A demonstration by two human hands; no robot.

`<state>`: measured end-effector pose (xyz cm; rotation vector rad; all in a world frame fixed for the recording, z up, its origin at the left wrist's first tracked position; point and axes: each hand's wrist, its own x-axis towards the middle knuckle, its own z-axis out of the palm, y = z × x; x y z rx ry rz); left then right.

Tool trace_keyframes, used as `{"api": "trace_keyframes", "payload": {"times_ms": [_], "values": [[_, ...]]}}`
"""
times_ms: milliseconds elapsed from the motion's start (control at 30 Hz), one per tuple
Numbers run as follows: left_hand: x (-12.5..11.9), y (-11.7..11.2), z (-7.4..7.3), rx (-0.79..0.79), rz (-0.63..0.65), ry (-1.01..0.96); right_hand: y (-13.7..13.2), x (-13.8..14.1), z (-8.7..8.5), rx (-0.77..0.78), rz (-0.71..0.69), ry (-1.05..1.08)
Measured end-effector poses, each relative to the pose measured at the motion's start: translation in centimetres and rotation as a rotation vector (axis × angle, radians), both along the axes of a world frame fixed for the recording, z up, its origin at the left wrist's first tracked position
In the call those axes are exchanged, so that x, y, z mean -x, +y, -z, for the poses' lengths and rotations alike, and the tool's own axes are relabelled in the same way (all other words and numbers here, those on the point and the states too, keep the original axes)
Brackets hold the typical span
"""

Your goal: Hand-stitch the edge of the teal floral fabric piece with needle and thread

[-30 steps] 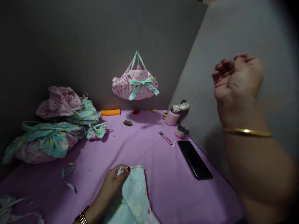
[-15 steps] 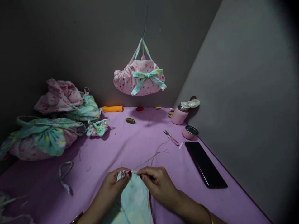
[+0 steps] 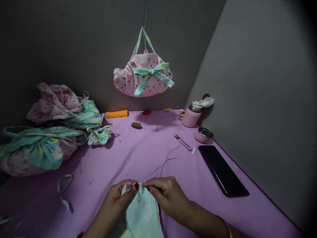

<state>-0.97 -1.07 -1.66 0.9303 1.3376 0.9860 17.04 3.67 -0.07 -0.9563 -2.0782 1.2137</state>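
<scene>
A pale mint-green floral cloth (image 3: 142,211) with a frayed right edge hangs between my hands at the bottom middle. My left hand (image 3: 119,198) is closed on its gathered top edge, where a pinkish-white fold (image 3: 126,188) sticks out above the fingers. On the right of the same edge, my right hand (image 3: 167,193) pinches with thumb and forefinger close to the left thumb. Whether a needle sits in that pinch cannot be made out. Dark thread (image 3: 165,162) runs from the cloth's top edge and lies looped on the purple table cover (image 3: 111,168).
Pink thread snips (image 3: 182,142), a black phone (image 3: 223,170), a pink lid (image 3: 204,135) and an open pink jar (image 3: 192,115) stand right. Thread spools (image 3: 136,125) and an orange roll (image 3: 116,114) lie behind. Fabric bags (image 3: 37,148) pile left; a polka-dot bag (image 3: 146,76) hangs above.
The camera view has shifted slightly. My hands keep their hold at the cloth's top edge, the right fingertips now slightly closer to the left thumb.
</scene>
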Motion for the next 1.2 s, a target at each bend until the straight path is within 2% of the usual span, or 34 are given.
{"api": "trace_keyframes", "payload": {"times_ms": [333,567,733,967,1100,1200], "values": [[0.14,0.06,-0.19,-0.043,0.020,0.044,0.20,0.05,0.27,-0.022,0.008,-0.072],[0.23,-0.15,0.22,-0.078,0.068,0.123,0.23,0.17,0.38,0.087,-0.040,-0.102],[0.13,-0.15,0.51,-0.061,0.027,0.192,0.25,0.28,0.47,0.048,-0.014,-0.142],[-0.11,-0.37,-0.27,-0.086,0.087,0.185,0.01,0.41,0.58,0.053,-0.032,-0.116],[-0.04,-0.47,0.01,-0.073,0.081,0.185,0.06,0.32,0.81,0.102,-0.018,-0.096],[0.07,-0.45,0.45,-0.072,0.078,0.201,0.23,0.21,0.92,0.201,-0.017,-0.039]]}}
